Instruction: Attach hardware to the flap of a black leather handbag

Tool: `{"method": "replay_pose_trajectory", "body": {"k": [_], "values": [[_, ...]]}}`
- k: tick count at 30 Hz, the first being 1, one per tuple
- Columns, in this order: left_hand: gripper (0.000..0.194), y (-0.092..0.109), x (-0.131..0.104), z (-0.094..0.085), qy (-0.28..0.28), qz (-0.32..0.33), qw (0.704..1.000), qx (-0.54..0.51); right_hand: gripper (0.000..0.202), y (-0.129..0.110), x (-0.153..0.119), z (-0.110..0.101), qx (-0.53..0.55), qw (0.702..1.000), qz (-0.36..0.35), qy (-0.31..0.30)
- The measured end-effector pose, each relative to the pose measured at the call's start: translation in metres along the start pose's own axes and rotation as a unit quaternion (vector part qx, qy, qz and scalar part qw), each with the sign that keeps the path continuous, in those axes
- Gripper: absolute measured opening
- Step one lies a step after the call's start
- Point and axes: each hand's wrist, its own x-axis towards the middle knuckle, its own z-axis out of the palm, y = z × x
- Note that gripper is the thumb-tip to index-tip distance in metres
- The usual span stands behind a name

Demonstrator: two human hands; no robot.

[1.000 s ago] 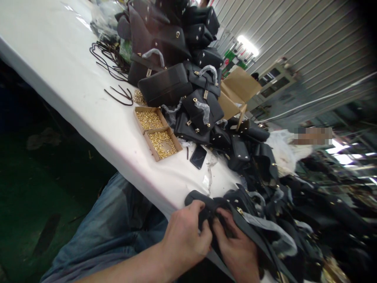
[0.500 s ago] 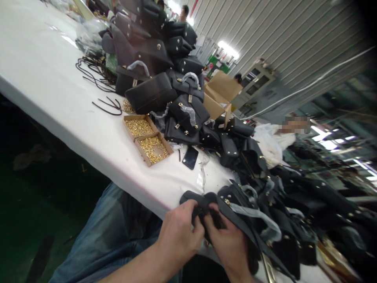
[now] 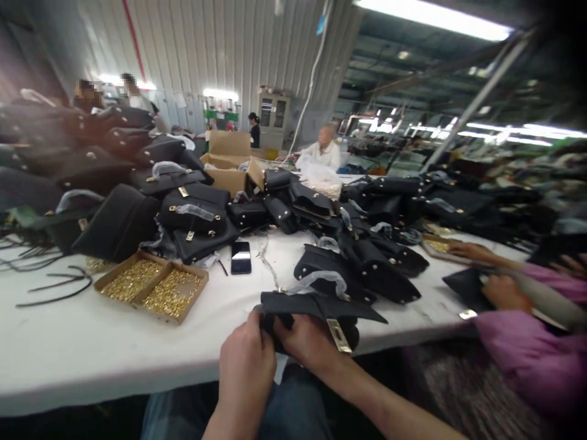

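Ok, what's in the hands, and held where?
A black bag: left hand on its left end, right hand under the flap; fingertips hidden.

Bare left hand (image 3: 247,354) and bare right hand (image 3: 309,342), close together at the near edge of the white-covered surface (image 3: 137,351). Left: fingers curled in a grip, back of the hand visible, bare left forearm (image 3: 232,421) rising steeply. Right: turned inward, fingertips hidden, bare right forearm (image 3: 389,403) slanting in from the lower right. Below: blue-jeans-clad legs (image 3: 296,403), partly hidden.
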Motion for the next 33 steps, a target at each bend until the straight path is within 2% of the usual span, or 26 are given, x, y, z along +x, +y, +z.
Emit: {"method": "replay_pose_trajectory", "body": {"k": [5, 9, 16, 21, 27, 33], "values": [[0.021, 0.008, 0.013, 0.001, -0.004, 0.012, 0.998, 0.066, 0.025, 0.005, 0.007, -0.002, 0.055, 0.998, 0.009, 0.002], [0.019, 0.011, 0.020, 0.001, 0.004, 0.022, 0.998, 0.065, 0.027, 0.009, 0.011, 0.000, 0.083, 0.996, 0.013, 0.025], [0.025, 0.011, 0.021, 0.005, 0.019, 0.039, 0.999, 0.015, 0.024, 0.019, 0.007, 0.009, 0.120, 0.992, 0.034, 0.034], [0.035, 0.009, 0.022, 0.004, 0.005, 0.049, 0.998, -0.049, 0.024, 0.031, 0.007, 0.017, 0.153, 0.987, 0.028, 0.042], [0.037, 0.003, 0.029, 0.003, -0.043, 0.018, 0.990, -0.135, 0.026, 0.031, 0.007, 0.011, 0.151, 0.987, 0.002, 0.050], [0.036, -0.004, 0.031, 0.008, -0.047, -0.003, 0.976, -0.211, 0.025, 0.029, 0.005, 0.004, 0.105, 0.993, -0.001, 0.050]]}}
